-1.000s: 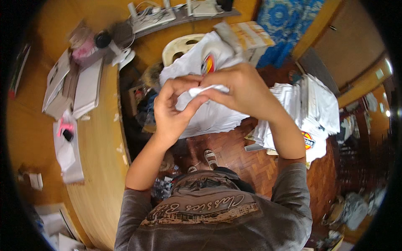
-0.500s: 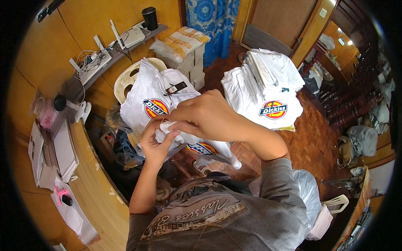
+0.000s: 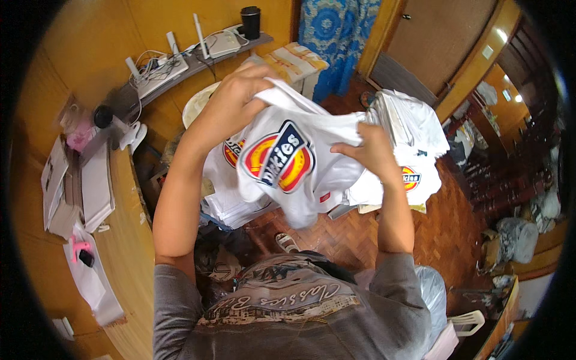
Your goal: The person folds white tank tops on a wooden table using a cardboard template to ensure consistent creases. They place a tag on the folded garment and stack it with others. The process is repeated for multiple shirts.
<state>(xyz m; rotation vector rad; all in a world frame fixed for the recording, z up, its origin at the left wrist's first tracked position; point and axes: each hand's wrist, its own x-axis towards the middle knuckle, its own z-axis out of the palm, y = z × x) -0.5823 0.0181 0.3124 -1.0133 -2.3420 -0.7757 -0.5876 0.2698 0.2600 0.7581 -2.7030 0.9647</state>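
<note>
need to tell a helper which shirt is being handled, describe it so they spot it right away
Above the wooden floor, between two stacks of white shirts, it is the white shirt raised in the left hand and right hand. Unlike the folded ones, it hangs loose, its round red-and-yellow logo facing up.

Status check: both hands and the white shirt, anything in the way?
Left hand and right hand both gripping white printed T-shirt, held up, bunched. Stacks of like shirts beyond it. Nothing between the hands.

The one head view is looking steeply down from the person's head, close over the raised hands; floor is showing lower centre.
</note>
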